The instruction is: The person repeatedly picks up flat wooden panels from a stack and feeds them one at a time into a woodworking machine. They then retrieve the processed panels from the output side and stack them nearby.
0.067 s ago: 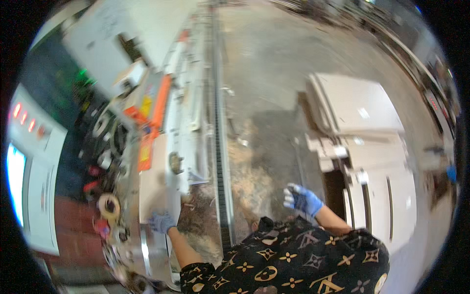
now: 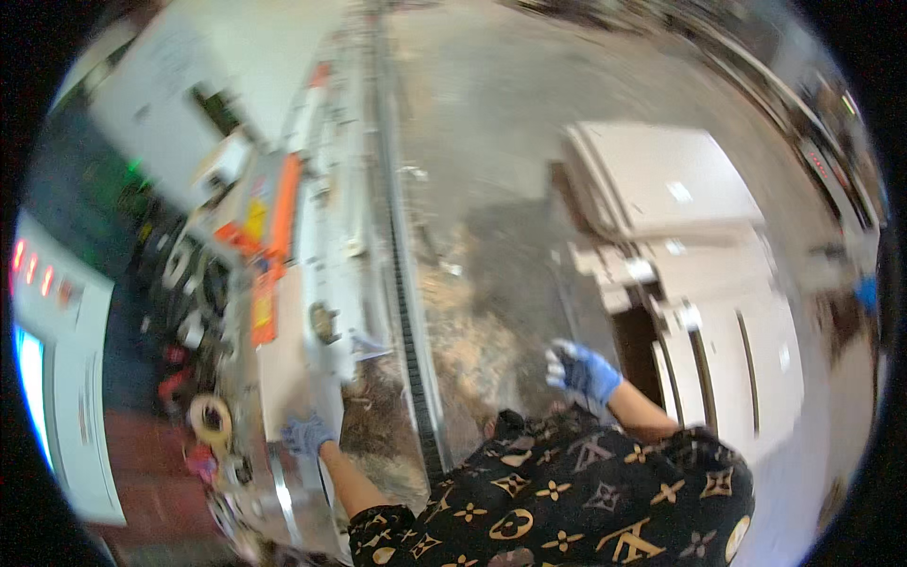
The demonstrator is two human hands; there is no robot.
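Observation:
My left hand, in a blue work glove, lies on the near end of a long beige panel on the machine's bed. Its fingers look stretched out over the panel, though they are slightly blurred. My right hand wears a similar blue glove with pale fingertips. It hangs over the floor, left of the stacked boards, fingers apart and a little bent, with nothing in it. Along the panel's far part sits the orange guard of the machine, and a small metal fitting is on the bed to the panel's right.
Stacks of pale boards stand to my right. A dark-toothed rail runs along the machine. On the left are a tape roll, assorted clutter and a control cabinet with a lit screen. Dusty concrete floor stretches ahead.
The whole view has swung slightly, so the machine and the stacked boards appear further left. My left hand stays at the panel's near end; my right hand has hardly moved.

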